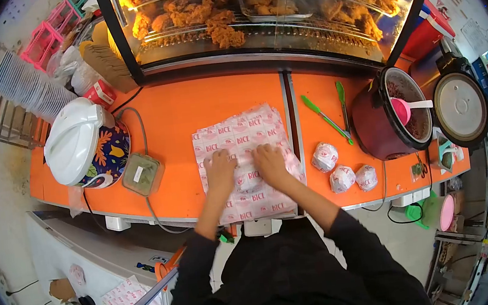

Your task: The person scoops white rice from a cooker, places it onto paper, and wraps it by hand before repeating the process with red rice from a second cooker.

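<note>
Paper bundle [249, 181], contents unseen, sides under fingers [225, 159]

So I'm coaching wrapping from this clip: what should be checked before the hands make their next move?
1. Both hands on the paper: ok. The left hand and right hand press on it side by side.
2. Bundle between the hands closed: cannot tell, the hands cover most of it.
3. Tongs off the paper: ok, they lie to its right.
4. Wrapped balls apart from the paper: ok, all three sit to its right.
5. Cooker open with scoop inside: ok.
</note>
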`<state>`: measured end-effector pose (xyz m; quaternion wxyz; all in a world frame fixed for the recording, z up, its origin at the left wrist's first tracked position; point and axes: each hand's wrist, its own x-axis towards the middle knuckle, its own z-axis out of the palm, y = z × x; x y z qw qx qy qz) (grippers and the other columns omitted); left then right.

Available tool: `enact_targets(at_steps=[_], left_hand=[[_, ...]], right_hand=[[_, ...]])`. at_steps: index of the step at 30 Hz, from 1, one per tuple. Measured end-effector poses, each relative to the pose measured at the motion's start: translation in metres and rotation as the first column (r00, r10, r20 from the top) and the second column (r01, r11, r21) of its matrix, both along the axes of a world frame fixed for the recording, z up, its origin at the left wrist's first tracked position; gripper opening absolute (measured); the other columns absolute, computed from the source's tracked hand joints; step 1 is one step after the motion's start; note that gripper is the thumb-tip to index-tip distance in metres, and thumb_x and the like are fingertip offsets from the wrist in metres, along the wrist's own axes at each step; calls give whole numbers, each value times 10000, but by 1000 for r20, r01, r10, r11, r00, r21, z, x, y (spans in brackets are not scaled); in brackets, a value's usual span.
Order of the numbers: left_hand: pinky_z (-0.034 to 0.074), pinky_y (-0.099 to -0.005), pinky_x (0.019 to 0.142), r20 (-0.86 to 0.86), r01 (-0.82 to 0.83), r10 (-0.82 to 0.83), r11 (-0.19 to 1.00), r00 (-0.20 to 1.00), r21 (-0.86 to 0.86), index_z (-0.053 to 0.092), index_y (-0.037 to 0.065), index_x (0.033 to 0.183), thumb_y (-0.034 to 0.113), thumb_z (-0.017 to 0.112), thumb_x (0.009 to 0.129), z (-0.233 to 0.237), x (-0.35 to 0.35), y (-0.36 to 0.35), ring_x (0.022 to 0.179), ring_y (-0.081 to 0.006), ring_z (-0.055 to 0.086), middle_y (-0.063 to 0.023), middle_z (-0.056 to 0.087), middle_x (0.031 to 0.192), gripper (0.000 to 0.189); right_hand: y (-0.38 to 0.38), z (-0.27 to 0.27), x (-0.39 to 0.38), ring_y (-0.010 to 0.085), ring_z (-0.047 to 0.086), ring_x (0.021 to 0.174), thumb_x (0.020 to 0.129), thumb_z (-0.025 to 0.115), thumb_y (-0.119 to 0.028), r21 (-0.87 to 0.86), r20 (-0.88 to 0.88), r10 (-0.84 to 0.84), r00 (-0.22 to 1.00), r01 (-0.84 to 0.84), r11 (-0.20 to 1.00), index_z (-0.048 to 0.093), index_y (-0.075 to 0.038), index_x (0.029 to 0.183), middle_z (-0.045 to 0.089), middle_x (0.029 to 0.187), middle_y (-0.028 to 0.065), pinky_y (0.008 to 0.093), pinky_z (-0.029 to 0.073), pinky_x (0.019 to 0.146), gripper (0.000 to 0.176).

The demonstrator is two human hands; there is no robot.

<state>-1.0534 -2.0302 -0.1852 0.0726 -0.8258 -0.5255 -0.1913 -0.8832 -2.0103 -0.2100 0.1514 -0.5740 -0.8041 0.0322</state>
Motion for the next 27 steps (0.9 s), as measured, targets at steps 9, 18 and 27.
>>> enact_targets(at_steps=[9,18,27], left_hand=[[506,-342,616,376,-213,363,898,852,-385,473,65,1243,-24,496,743,-43,26,-58,750,-277,640,-166,612,1025,508],[184,-478,1047,429,-76,333,855,840,-514,135,-112,1340,141,516,793,-43,25,-84,1305,-384,212,-299,212,1381,713],[280,-323,1015,778,356,429,891,-458,-282,113,33,1392,179,478,908,62,130,-73,1236,-219,338,-127,289,1368,624]], right_hand=[[-67,-7,5,284,580,870,759,491,-53,-14,-277,-27,961,24,1000,569,-36,1018,572,919,140,348,490,703,271],[-84,-1,-11,277,203,1325,733,553,-95,-252,-364,-121,924,27,967,247,0,1361,258,1403,185,372,163,1074,705],[-66,75,19,156,506,1038,810,621,-119,-347,-908,-369,-199,-139,928,403,3,1274,513,1155,118,276,407,896,526]])
